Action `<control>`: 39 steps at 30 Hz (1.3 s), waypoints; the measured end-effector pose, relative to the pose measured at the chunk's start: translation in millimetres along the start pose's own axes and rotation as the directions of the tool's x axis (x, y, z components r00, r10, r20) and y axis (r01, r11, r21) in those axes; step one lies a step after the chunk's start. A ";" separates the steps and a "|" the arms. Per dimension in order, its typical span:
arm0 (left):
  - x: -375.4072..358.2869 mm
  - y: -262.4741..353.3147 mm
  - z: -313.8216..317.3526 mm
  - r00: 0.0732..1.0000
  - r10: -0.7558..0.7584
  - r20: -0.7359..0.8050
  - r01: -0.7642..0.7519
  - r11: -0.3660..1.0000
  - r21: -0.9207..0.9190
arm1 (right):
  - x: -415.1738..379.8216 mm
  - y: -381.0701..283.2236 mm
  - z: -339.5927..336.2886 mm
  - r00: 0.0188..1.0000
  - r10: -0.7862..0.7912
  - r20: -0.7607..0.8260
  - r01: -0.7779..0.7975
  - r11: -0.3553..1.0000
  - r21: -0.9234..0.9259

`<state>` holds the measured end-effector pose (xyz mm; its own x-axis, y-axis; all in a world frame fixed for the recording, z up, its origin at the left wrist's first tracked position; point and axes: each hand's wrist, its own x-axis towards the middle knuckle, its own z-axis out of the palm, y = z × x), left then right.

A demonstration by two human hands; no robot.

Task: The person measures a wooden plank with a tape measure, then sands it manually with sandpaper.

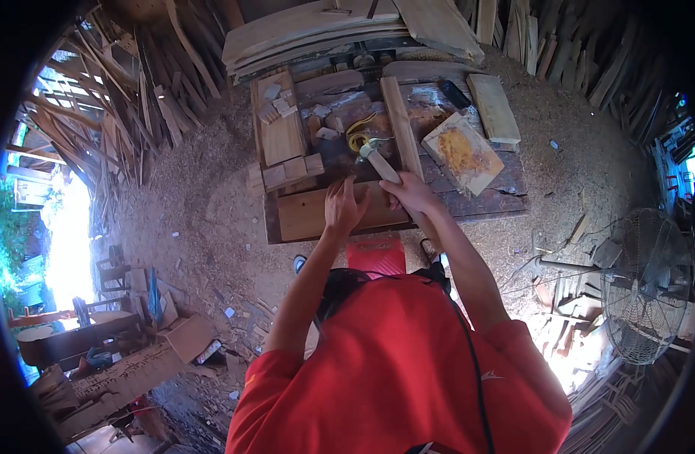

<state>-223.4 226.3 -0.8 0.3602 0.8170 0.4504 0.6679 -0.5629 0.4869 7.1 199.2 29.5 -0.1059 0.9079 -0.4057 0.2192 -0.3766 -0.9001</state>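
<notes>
My right hand (412,192) is wrapped around the thick pale handle of a hammer-like wooden-handled tool (382,165). The tool's pale greenish head points away from me over the workbench (457,206). A yellow coiled cord or strap (356,141) lies right by that head. My left hand (346,206) is over a flat plank (302,216) at the bench's near edge, its thumb and fingers apart and loosely bent. No object shows between them. Small wood blocks (327,133) lie just beyond my left hand.
A long wooden strip (402,125) crosses the bench, beside a stained square board (462,153) and a dark phone-like object (454,94). Boards (283,136) with offcuts sit at left. Large planks (310,41) are stacked behind. A caged fan (643,284) stands at right.
</notes>
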 end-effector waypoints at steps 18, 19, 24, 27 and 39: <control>1.1 4.5 2.4 0.983 0.170 0.074 -0.168 0.985 -0.029 | 3.8 4.2 12.9 0.986 -0.078 -0.148 0.038 0.966 -0.255; 1.2 3.8 4.3 0.978 0.203 0.050 -0.200 0.978 -0.063 | 1.4 1.5 13.7 0.982 -0.092 -0.164 0.032 0.942 -0.333; -5.3 10.5 2.0 0.986 0.141 0.091 -0.120 0.971 -0.205 | 4.1 6.1 21.5 0.947 -0.277 -0.164 0.111 0.761 -0.640; -3.1 9.8 2.2 0.997 0.057 0.046 -0.042 0.960 -0.276 | -3.0 -4.0 25.9 0.944 -0.277 -0.181 0.081 0.723 -0.686; 9.1 10.8 -1.0 0.988 -0.138 -0.067 0.090 0.872 -0.481 | 4.4 12.0 22.9 0.951 -0.222 -0.213 0.069 0.828 -0.557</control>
<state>-213.5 227.5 9.3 0.2198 0.8768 0.4278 0.3012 -0.4780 0.8251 -12.9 194.5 13.3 0.0570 0.9867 -0.1519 0.7142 -0.1466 -0.6844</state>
